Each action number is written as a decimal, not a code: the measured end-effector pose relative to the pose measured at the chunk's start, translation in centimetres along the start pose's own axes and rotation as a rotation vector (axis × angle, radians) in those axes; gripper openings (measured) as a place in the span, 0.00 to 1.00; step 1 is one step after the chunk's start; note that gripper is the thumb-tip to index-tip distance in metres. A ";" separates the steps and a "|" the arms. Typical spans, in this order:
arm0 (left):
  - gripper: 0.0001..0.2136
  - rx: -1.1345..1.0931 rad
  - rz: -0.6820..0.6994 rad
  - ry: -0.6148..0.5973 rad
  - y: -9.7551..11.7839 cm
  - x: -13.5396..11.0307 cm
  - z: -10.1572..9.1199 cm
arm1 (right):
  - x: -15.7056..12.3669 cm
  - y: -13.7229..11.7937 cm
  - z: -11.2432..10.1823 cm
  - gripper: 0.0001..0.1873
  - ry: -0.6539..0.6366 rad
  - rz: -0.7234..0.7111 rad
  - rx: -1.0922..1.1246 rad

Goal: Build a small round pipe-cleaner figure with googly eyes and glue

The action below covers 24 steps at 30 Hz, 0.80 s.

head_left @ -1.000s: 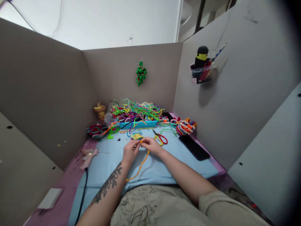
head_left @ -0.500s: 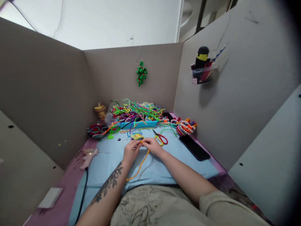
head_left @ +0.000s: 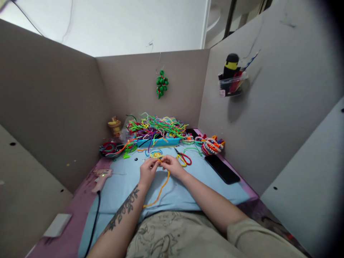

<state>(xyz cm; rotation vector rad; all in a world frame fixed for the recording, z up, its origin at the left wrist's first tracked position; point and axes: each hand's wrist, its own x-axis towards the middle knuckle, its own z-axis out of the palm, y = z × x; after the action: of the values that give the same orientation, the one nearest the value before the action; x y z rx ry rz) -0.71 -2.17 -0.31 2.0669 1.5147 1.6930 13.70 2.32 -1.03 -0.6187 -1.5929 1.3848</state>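
Observation:
Fingertips pinched, my left hand and my right hand meet over the blue sheet, both holding an orange pipe cleaner. Its fuzzy tail hangs below my right hand and curves toward the near edge. The end between my fingers looks bent or curled; the fingers partly hide it. Just beyond my fingertips lies a round yellow coiled piece, with blue strands at its left. Scissors with red and yellow handles lie open to the right of my right hand.
A blue tray heaped with pipe cleaners stands at the back. To the left lies a pink glue gun with a black cord. At right are a black phone and colourful woven pieces. Grey panels enclose three sides.
Both hands have shifted slightly left and the fingertips are closer together. The hanging tail of the orange pipe cleaner has moved a little.

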 end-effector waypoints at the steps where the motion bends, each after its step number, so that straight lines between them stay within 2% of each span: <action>1: 0.08 -0.027 -0.032 0.008 0.0 0.0 0.1 | 0.0 0.0 0.1 0.11 0.009 0.007 0.021; 8: 0.08 -0.219 -0.277 -0.013 -0.5 0.2 0.4 | 0.0 0.0 0.0 0.10 0.045 -0.020 0.012; 15: 0.13 -0.441 -0.493 -0.147 -0.4 0.3 0.9 | -0.3 -0.3 0.1 0.07 0.120 -0.065 -0.142; 19: 0.13 -0.457 -0.522 -0.161 -0.1 0.2 1.0 | -0.4 -0.1 0.3 0.05 0.153 -0.152 -0.355; 24: 0.11 -0.357 -0.425 -0.155 -0.6 0.1 1.3 | -0.6 -0.3 0.4 0.05 0.158 -0.258 -0.559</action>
<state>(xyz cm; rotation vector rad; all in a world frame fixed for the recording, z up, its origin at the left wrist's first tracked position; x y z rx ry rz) -0.05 -1.13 -1.14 1.5289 1.3606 1.4723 13.63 1.55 -0.92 -0.7903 -1.8606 0.6787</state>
